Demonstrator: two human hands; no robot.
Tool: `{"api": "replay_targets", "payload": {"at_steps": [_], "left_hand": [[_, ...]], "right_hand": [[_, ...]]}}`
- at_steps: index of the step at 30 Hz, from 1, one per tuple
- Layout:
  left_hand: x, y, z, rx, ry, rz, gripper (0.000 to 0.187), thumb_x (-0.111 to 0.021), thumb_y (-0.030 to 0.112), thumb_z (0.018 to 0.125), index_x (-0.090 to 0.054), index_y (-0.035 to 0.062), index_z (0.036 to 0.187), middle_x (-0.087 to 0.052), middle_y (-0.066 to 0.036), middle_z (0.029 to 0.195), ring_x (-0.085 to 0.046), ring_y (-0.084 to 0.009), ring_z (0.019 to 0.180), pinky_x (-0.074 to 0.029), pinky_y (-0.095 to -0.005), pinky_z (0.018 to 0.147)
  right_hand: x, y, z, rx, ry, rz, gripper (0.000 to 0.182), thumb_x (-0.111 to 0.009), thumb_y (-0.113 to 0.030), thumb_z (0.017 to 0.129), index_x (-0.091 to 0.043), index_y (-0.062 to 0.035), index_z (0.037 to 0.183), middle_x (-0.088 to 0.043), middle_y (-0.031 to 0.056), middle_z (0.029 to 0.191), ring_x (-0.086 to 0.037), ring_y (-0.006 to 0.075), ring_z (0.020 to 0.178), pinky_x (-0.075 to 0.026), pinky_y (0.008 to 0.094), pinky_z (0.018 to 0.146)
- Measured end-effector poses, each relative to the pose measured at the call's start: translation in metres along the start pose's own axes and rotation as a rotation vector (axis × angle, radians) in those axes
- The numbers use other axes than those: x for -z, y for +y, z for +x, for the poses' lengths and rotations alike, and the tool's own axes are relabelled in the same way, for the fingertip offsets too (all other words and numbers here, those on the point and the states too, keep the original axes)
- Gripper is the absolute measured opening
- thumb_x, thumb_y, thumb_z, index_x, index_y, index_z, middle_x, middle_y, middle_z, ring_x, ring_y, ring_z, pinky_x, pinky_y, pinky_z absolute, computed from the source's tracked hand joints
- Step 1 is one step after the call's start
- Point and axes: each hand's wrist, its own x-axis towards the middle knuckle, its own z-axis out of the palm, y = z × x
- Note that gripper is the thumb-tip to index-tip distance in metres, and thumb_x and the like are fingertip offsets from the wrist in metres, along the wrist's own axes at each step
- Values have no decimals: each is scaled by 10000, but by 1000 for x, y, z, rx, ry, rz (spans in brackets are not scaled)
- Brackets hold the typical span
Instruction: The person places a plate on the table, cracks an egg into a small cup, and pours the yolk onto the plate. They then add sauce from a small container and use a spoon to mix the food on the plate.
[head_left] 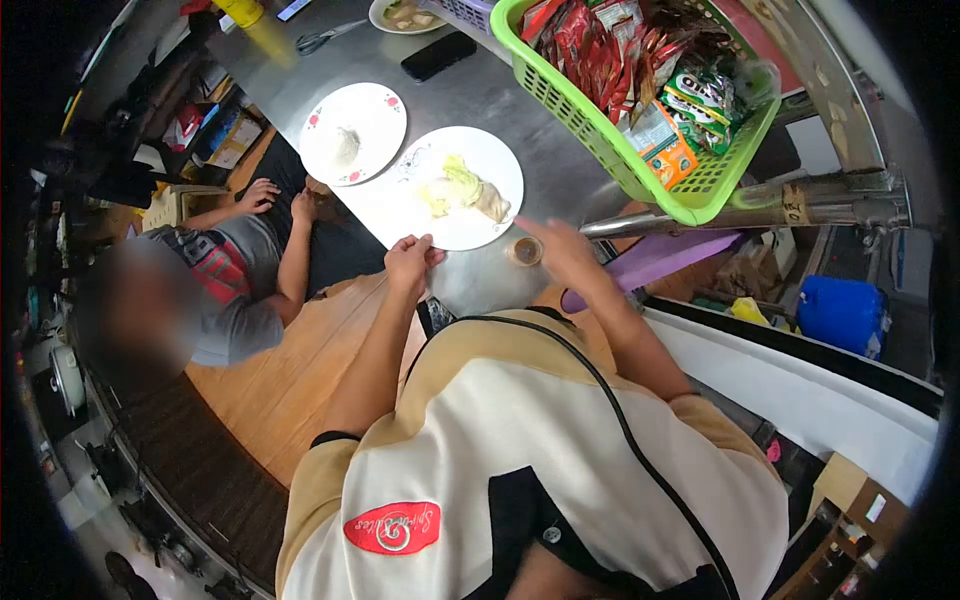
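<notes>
A white plate (405, 178) on the metal table holds pale green cabbage-like leaves (455, 187) and a whitish piece of food (491, 203). At its near left rim is my left hand (410, 265), fingers curled together; whether they grip the rim or something else is hidden. My right hand (565, 255) is right of the plate, slightly blurred, its index finger stretched toward the rim. Just beside that finger stands a small clear cup of brown sauce (525, 251). A second white plate (385, 110) with red flower marks carries a mound of white rice (345, 147).
A green basket (600, 155) of red and green packets stands at the right. Farther back lie a black phone (438, 56), scissors (330, 37) and a soup bowl (400, 18). A person in a grey shirt (235, 290) sits at the left, hands near the table.
</notes>
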Motion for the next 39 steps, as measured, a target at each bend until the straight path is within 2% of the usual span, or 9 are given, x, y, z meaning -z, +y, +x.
{"api": "replay_targets", "payload": {"at_steps": [3, 6, 9, 11, 14, 18, 21, 27, 39], "left_hand": [[2, -2, -13, -7, 69, -27, 194, -715, 33, 954, -588, -50, 1075, -691, -125, 885, -711, -208, 713, -633, -322, 639], [4, 0, -21, -36, 52, -72, 234, -712, 71, 969, -592, -62, 1118, -704, -131, 921, -728, -222, 751, -634, -332, 663], [14, 0, -41, -40, 72, 35, 192, -655, 97, 997, -658, -71, 1090, -708, -135, 964, -718, -238, 824, -619, -347, 754], [27, -6, -51, -52, 45, 61, 236, -657, 132, 1011, -611, -44, 1161, -718, -124, 959, -733, -228, 778, -621, -330, 695], [34, -16, -79, -55, 77, 179, 223, -632, 158, 1025, -625, -27, 1151, -724, -105, 912, -713, -196, 744, -578, -306, 666], [64, -61, -83, -24, 164, 143, 195, -644, 166, 1021, -632, -1, 1119, -711, -93, 902, -700, -177, 738, -571, -302, 662], [72, -64, -102, -40, 216, 86, 177, -648, 168, 1020, -630, 9, 1096, -710, -94, 911, -691, -164, 739, -565, -289, 652], [81, -61, -123, -51, 372, 28, 146, -640, 136, 1020, -633, 6, 1085, -705, -90, 911, -674, -148, 724, -556, -270, 635], [29, -32, -101, -160, 306, 188, 212, -650, 130, 1014, -655, -47, 1129, -717, -87, 916, -661, -125, 738, -542, -264, 660]], "right_hand": [[1, -18, 45, -91, -201, -142, 534, -500, -56, 936, -631, -266, 1408, -685, 234, 1117, -673, 390, 1060, -532, 479, 918], [-1, -15, 72, 41, -272, -263, 526, -496, -52, 934, -636, -254, 1399, -699, 213, 1127, -679, 379, 1073, -540, 471, 922], [9, -17, 91, -37, -158, -164, 481, -492, -45, 933, -677, -230, 1337, -705, 206, 1136, -679, 387, 1067, -542, 477, 918], [8, -13, 110, -25, -75, -104, 377, -549, -85, 934, -718, -191, 1254, -707, 200, 1149, -680, 389, 1077, -547, 480, 909], [3, -9, 150, -238, -93, 83, 257, -729, -255, 872, -778, -142, 1098, -736, 174, 1149, -693, 351, 1082, -554, 436, 920], [-13, -18, 197, -194, -255, 39, 270, -761, -301, 844, -796, -149, 1065, -750, 161, 1134, -707, 323, 1066, -554, 401, 937], [-6, -36, 206, 9, -393, -13, 303, -784, -298, 809, -802, -152, 1074, -752, 156, 1132, -711, 303, 1065, -555, 388, 946], [-29, -35, 212, 237, -317, -250, 262, -780, -221, 769, -787, -102, 1002, -750, 151, 1064, -700, 327, 1049, -559, 419, 925], [-23, -11, 219, 152, -25, 40, 138, -731, -201, 862, -769, -120, 968, -744, 127, 978, -698, 355, 940, -558, 453, 819]]}}
